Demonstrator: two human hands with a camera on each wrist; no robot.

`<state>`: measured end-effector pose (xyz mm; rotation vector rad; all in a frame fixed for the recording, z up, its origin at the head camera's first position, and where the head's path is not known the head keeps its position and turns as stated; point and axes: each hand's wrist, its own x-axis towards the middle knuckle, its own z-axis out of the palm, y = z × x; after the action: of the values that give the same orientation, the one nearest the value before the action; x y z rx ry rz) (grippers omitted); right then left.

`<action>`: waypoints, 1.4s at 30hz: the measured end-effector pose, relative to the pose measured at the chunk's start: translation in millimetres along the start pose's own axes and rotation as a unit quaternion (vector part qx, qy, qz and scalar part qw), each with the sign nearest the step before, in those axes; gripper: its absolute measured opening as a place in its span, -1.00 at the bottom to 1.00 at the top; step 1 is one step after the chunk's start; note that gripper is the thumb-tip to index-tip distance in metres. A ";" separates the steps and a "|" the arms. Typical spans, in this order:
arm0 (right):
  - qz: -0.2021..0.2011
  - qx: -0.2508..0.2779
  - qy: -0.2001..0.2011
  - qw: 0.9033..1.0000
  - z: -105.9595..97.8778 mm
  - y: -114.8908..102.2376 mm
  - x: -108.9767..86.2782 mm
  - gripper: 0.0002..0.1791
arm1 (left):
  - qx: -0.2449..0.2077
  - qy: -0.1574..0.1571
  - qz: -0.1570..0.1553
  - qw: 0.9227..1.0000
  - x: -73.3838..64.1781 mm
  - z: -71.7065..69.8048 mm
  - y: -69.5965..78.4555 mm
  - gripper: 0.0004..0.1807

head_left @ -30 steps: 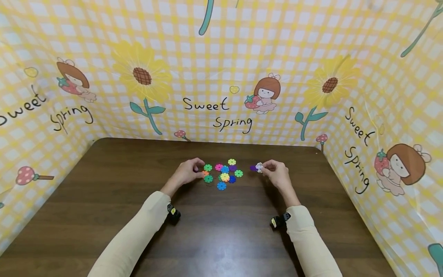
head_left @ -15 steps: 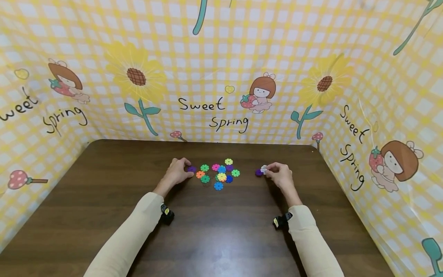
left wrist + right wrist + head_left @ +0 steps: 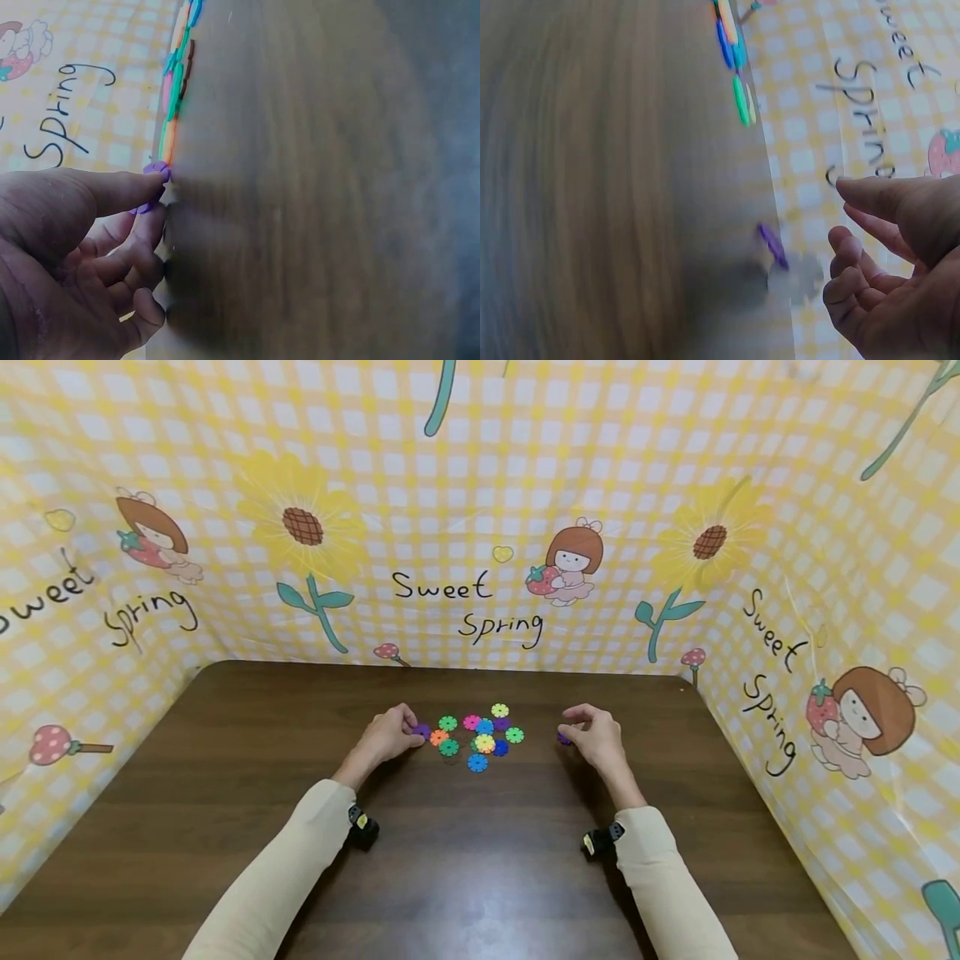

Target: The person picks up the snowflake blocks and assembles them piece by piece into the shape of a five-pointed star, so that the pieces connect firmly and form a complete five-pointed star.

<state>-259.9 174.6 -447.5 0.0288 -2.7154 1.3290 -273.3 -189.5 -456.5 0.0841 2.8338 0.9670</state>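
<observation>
My left hand (image 3: 386, 735) pinches a purple plastic snowflake disc (image 3: 423, 732) between thumb and fingertips, at the left end of the group of discs. In the left wrist view the thumb and a finger close on that purple disc (image 3: 156, 169). Over on the right, my right hand (image 3: 600, 739) hovers with thumb and fingers apart, by another purple snowflake disc (image 3: 564, 738). The right wrist view shows this purple disc (image 3: 773, 246) joined to or touching a white snowflake disc (image 3: 797, 279); both are apart from the fingers. In the head view the hand hides the white one.
Between the hands lie several snowflake discs, among them an orange one (image 3: 438, 737), a yellow one (image 3: 485, 743) and a light blue one (image 3: 477, 763), some overlapping. The brown wooden table (image 3: 480, 860) is enclosed by a yellow checked cloth (image 3: 465, 527).
The left hand moved left, showing the purple disc, then slightly back right. The right hand first held the white disc and moved right; now its fingers have parted from it and shifted left.
</observation>
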 end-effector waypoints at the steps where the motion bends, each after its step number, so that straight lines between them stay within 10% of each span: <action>1: -0.004 0.002 -0.005 1.000 3.7 -2.7 0.0 -0.73 | -0.001 -0.001 0.000 1.000 -1.3 0.0 0.9 -0.68; 21: -0.047 -0.042 -0.151 0.987 88.4 -47.2 5.0 -0.68 | -0.056 -0.096 0.031 0.993 -32.6 1.7 24.8 -0.78; 32: -0.067 -0.079 -0.176 0.979 95.5 -54.5 5.4 -0.71 | -0.082 -0.122 0.059 0.987 -42.6 -4.9 36.8 -0.78; 42: -0.076 0.019 -0.176 0.981 92.2 -53.3 -3.6 -0.82 | -0.108 -0.129 0.082 0.982 -43.3 -3.1 38.2 -0.75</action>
<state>-261.7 69.0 -462.1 0.5111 -2.8922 1.4482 -230.8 -165.5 -425.5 0.3949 2.5001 1.1959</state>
